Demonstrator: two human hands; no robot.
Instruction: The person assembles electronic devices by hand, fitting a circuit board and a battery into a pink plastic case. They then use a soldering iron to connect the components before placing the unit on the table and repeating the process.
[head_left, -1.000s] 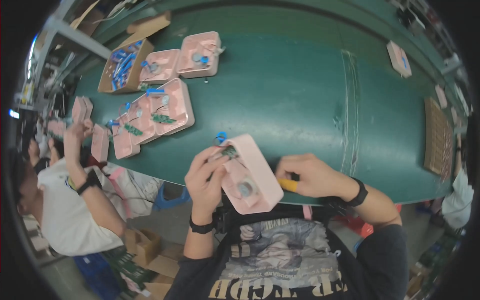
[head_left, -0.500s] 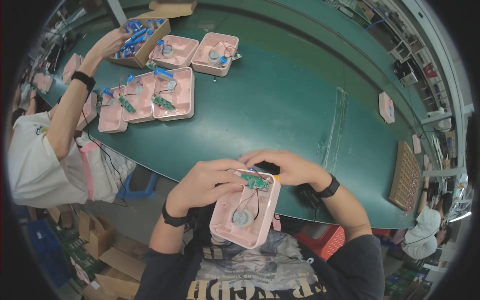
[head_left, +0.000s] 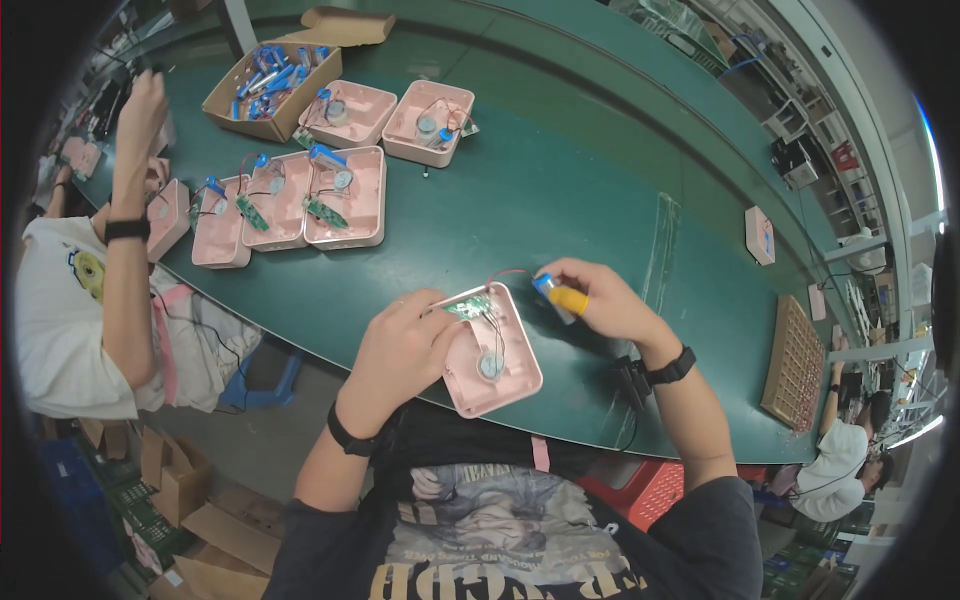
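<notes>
My left hand point(head_left: 395, 345) grips the left side of a pink plastic housing point(head_left: 515, 375) tilted at the table's near edge; its fingertips touch a green circuit board point(head_left: 468, 307) at the housing's top. Inside sits a round grey speaker-like disc point(head_left: 490, 366), with thin dark wires running up to the board. To the right, my right hand point(head_left: 605, 300) is closed on a blue cylindrical battery point(head_left: 546, 285), held tilted just above the table. One finger of that hand wears a yellow cover point(head_left: 569, 300). A red wire arcs from the board toward the battery.
Several pink housings point(head_left: 362, 228) with boards and batteries stand at the far left, beside an open cardboard box point(head_left: 222, 105) of blue batteries. A co-worker's arm point(head_left: 130, 240) is at left. A gridded brown tray point(head_left: 795, 365) lies far right; a red crate point(head_left: 655, 492) sits below the table.
The pink housing has moved forward from over my lap to the table's edge. My right hand has drawn away to the right with the battery. The co-worker's hand has left the battery box.
</notes>
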